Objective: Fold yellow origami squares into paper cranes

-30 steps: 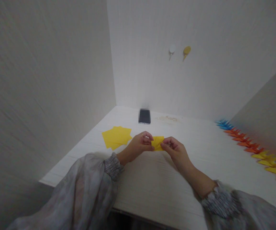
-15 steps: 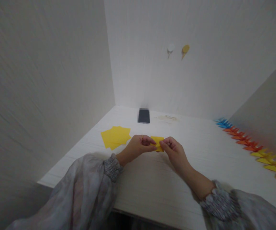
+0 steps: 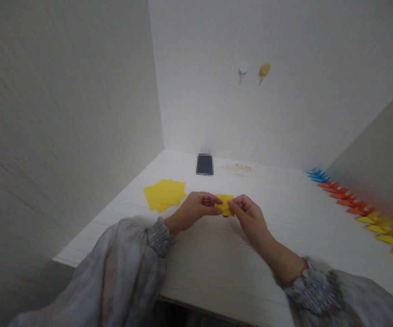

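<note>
A small folded yellow paper is held just above the white table, near its middle. My left hand pinches its left edge with thumb and fingers closed; a ring shows on one finger. My right hand pinches its right edge, fingers curled. Both hands meet at the paper, and part of it is hidden behind the fingers.
A loose stack of yellow paper squares lies left of my hands. A dark phone lies near the back wall. A row of folded paper pieces, blue, orange and yellow, runs along the right side. Two small hooks sit on the wall.
The hands and the yellow paper have stayed almost in place, with only small finger movements on the fold. The view shifted slightly.
</note>
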Tool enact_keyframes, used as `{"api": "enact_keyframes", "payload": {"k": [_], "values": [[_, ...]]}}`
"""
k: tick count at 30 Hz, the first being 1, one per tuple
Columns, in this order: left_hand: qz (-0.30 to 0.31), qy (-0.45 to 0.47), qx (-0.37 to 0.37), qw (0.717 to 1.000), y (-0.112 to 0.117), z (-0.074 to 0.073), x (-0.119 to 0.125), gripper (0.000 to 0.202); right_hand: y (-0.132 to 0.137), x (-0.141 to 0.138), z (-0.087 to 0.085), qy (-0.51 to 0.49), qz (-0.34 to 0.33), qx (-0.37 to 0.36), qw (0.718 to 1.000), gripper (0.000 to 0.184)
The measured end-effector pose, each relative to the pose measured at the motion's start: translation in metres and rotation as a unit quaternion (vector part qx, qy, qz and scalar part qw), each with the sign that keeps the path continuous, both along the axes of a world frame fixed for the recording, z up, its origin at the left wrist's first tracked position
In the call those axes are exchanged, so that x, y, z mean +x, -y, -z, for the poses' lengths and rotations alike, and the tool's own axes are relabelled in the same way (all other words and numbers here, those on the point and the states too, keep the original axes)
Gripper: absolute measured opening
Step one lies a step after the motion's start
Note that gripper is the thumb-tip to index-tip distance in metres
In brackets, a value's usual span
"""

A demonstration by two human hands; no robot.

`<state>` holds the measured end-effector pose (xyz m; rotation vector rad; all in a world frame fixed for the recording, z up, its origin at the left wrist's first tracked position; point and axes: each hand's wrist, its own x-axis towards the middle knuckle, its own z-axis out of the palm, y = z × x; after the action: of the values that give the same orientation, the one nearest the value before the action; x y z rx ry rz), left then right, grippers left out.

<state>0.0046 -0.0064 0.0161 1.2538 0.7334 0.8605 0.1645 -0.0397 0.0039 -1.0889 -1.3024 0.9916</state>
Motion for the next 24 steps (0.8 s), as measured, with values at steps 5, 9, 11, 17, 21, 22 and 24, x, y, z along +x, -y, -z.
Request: {"api": "enact_keyframes", "payload": {"k": [5,9,11,17,21,22,24], "values": [[0.038,0.023,-0.026,0.999,-0.0016,0.0021,-0.0007,0.029,0.0002,-0.0007,-0.0004,-0.019,-0.008,-0.01,1.0,0.021],[0.047,0.036,-0.049,0.997,-0.0019,0.003,-0.0012,0.031,0.0016,-0.0016,-0.0022,-0.016,-0.001,-0.014,1.0,0.022],[0.047,0.04,-0.054,0.997,-0.0014,0.0026,-0.0017,0.03,0.0021,-0.0016,-0.0028,-0.015,-0.001,-0.013,1.0,0.021],[0.028,0.053,-0.08,0.995,0.0003,-0.0039,-0.0013,0.023,-0.0003,0.001,-0.0026,-0.006,-0.026,-0.016,1.0,0.021],[0.024,0.056,-0.077,0.995,0.0001,-0.0041,0.0001,0.02,-0.0027,0.0019,-0.0001,-0.017,-0.051,-0.02,0.998,0.023],[0.021,0.046,-0.07,0.996,-0.0002,-0.003,0.0002,0.022,-0.003,0.002,0.0004,-0.024,-0.058,-0.02,0.998,0.023],[0.007,0.023,-0.058,0.998,-0.0008,-0.0004,0.0001,0.025,-0.003,0.0024,0.0008,-0.039,-0.074,-0.016,0.996,0.022]]}}
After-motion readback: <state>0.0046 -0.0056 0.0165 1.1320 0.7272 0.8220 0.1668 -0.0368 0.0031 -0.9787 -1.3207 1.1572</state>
